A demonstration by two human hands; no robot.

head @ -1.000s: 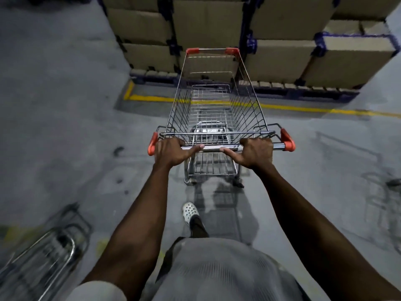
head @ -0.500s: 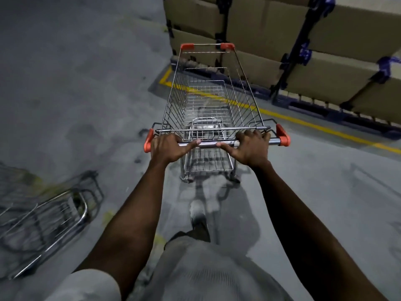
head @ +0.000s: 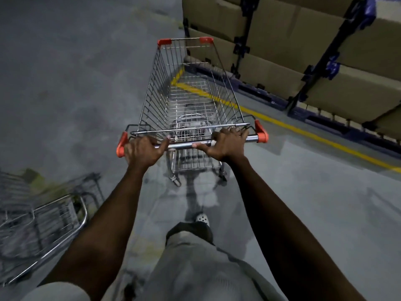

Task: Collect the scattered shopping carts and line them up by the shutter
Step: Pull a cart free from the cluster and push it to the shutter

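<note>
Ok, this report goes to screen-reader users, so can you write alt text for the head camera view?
A person's left hand and right hand grip the handle of an empty wire shopping cart on a grey concrete floor, seen from above. Stacked cardboard boxes behind a yellow floor line run along the right; a second cart, blurred, stands at lower left.

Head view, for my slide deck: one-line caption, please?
Left hand and right hand grip the handle of an empty shopping cart beside stacked cardboard boxes.
</note>
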